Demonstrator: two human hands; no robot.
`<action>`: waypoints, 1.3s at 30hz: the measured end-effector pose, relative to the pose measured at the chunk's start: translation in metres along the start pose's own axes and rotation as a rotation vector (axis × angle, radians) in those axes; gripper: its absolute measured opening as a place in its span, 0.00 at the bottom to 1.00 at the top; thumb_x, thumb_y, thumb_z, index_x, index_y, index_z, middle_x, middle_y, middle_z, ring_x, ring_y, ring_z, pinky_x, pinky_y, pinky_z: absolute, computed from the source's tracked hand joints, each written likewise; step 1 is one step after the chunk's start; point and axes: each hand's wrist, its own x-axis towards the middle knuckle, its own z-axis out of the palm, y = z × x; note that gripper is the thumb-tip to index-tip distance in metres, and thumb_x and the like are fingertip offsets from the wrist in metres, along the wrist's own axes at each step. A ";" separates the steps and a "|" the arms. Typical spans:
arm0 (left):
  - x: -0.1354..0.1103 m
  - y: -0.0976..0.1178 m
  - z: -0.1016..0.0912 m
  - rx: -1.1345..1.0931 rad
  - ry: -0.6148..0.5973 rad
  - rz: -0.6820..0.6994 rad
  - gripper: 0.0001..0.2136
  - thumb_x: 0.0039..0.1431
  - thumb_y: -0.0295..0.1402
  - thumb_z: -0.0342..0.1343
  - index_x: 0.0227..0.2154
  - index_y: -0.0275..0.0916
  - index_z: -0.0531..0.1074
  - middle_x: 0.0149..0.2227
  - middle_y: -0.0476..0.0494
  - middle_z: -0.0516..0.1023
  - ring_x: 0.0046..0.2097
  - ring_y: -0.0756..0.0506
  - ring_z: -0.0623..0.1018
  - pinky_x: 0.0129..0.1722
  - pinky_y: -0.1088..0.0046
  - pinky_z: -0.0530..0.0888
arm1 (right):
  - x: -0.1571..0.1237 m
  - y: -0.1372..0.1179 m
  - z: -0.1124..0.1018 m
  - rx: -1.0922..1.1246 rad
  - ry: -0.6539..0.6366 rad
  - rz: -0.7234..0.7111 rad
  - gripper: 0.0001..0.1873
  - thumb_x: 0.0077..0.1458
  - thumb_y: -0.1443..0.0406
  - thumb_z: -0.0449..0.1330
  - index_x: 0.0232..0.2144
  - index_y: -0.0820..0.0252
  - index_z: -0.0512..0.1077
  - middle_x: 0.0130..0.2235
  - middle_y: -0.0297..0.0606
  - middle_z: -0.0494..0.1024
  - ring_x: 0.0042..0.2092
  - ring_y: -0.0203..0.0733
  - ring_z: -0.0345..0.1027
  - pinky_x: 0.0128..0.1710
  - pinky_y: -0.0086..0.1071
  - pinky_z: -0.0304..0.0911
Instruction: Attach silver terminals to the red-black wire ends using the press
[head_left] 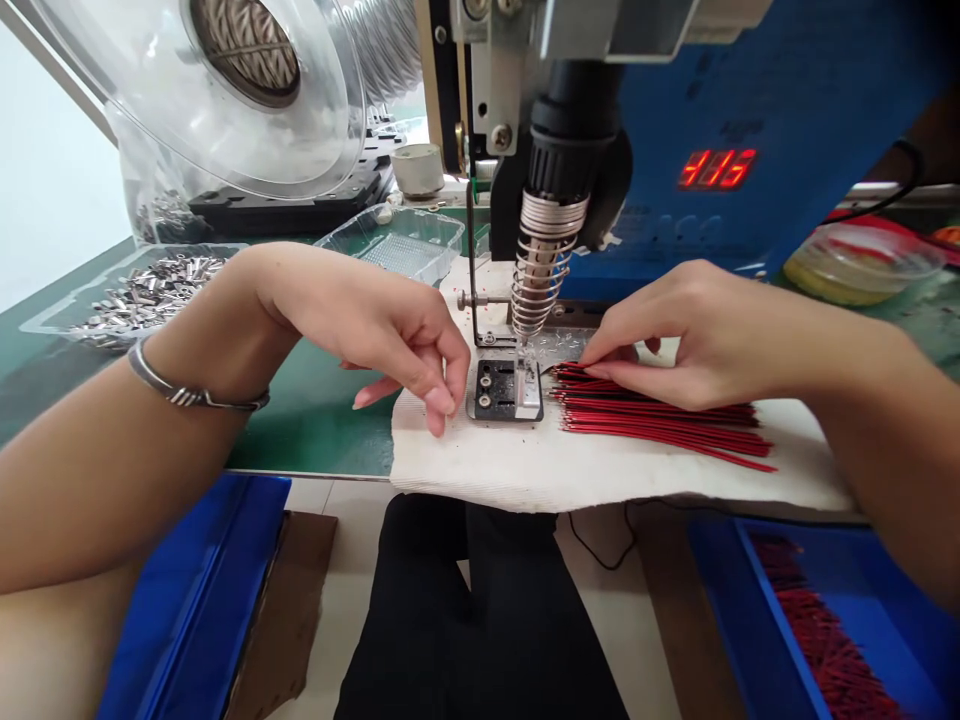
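A blue machine (pixel 757 120) stands at the back of the green table (pixel 315 420), its coiled nozzle (pixel 541 270) hanging over a small black block (pixel 504 390) on a white cloth (pixel 570 460). The right hand (pixel 697 330) rests on a bundle of red wires (pixel 660 415), fingers (pixel 600 365) pinching the wire ends nearest the block. The left hand (pixel 382 330) hovers just left of the block, fingertips pressed together; whether they grip anything cannot be told.

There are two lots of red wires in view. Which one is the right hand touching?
The right hand rests its fingertips on the bundle of red wires lying on the white cloth beside the black fixture. The other lot sits untouched in the blue bin below.
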 end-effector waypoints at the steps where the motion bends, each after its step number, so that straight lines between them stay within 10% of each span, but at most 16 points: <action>1: -0.001 -0.002 -0.002 -0.017 -0.012 0.029 0.12 0.69 0.46 0.70 0.38 0.41 0.86 0.40 0.39 0.93 0.25 0.47 0.81 0.21 0.75 0.67 | 0.000 0.002 0.000 0.013 -0.001 -0.056 0.14 0.68 0.61 0.62 0.36 0.52 0.88 0.36 0.37 0.91 0.33 0.42 0.81 0.36 0.38 0.69; 8: 0.004 -0.003 -0.003 -0.179 0.002 0.065 0.17 0.61 0.44 0.78 0.31 0.42 0.76 0.34 0.43 0.91 0.26 0.47 0.82 0.22 0.76 0.67 | -0.005 0.008 0.003 0.025 0.047 -0.248 0.13 0.73 0.65 0.62 0.39 0.55 0.86 0.36 0.35 0.89 0.33 0.38 0.81 0.34 0.33 0.70; 15: 0.008 -0.008 -0.002 -0.175 0.035 0.124 0.15 0.64 0.48 0.77 0.35 0.41 0.87 0.33 0.43 0.91 0.27 0.46 0.83 0.24 0.75 0.70 | -0.005 -0.002 0.003 0.145 0.114 -0.156 0.11 0.75 0.62 0.62 0.41 0.54 0.85 0.37 0.35 0.88 0.32 0.37 0.79 0.36 0.34 0.70; 26: 0.020 -0.001 0.008 -0.192 -0.103 0.221 0.28 0.75 0.60 0.62 0.27 0.42 0.72 0.29 0.40 0.86 0.31 0.44 0.82 0.34 0.71 0.81 | 0.007 -0.015 0.025 0.288 0.178 -0.038 0.16 0.77 0.53 0.62 0.38 0.54 0.79 0.33 0.32 0.80 0.31 0.38 0.68 0.34 0.36 0.63; 34: 0.018 -0.006 0.009 -0.251 -0.083 0.236 0.24 0.78 0.56 0.60 0.32 0.42 0.73 0.35 0.39 0.89 0.38 0.41 0.88 0.36 0.74 0.84 | 0.027 -0.015 -0.014 0.531 -0.415 0.167 0.26 0.78 0.45 0.61 0.31 0.53 0.73 0.27 0.29 0.70 0.28 0.35 0.61 0.28 0.35 0.58; 39: 0.022 -0.008 0.010 -0.298 -0.121 0.265 0.20 0.77 0.52 0.64 0.35 0.43 0.72 0.37 0.38 0.90 0.38 0.41 0.89 0.34 0.72 0.84 | 0.033 -0.012 -0.016 0.574 -0.500 0.163 0.27 0.76 0.41 0.63 0.33 0.53 0.72 0.28 0.28 0.69 0.27 0.35 0.58 0.27 0.35 0.56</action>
